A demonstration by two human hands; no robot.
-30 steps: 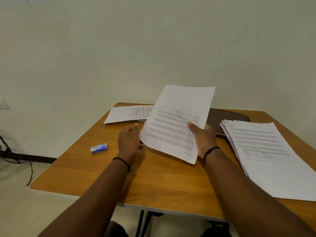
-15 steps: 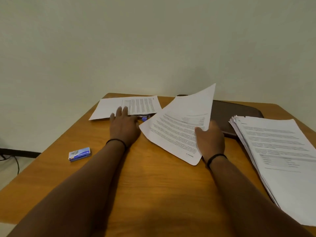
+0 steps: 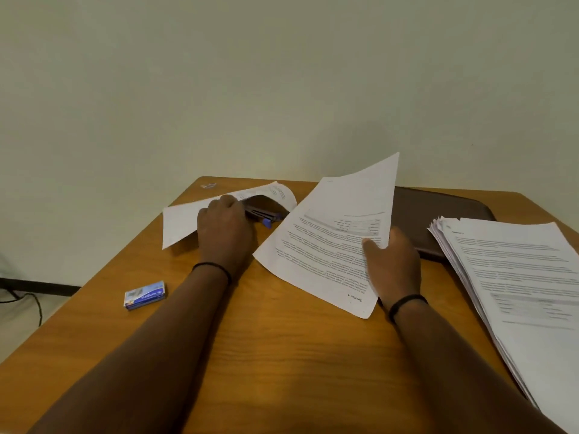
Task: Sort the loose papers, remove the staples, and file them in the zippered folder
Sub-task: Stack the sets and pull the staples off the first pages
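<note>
The right hand (image 3: 391, 264) pinches a printed sheet (image 3: 332, 242) by its right edge and holds it tilted above the middle of the table (image 3: 282, 355). The left hand (image 3: 225, 233) curls round a flat sheet (image 3: 181, 223) near the far left corner, lifting it off a dark stapler (image 3: 263, 214). The brown zippered folder (image 3: 438, 214) lies closed at the far edge, beside the paper stack (image 3: 517, 277). Sorting seems under way; next probably comes reaching the stapler to pull staples.

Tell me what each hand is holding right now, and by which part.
The right hand grips a printed sheet by its right edge, thumb on top. The left hand lifts another sheet by its near edge, uncovering a dark tool.
</note>
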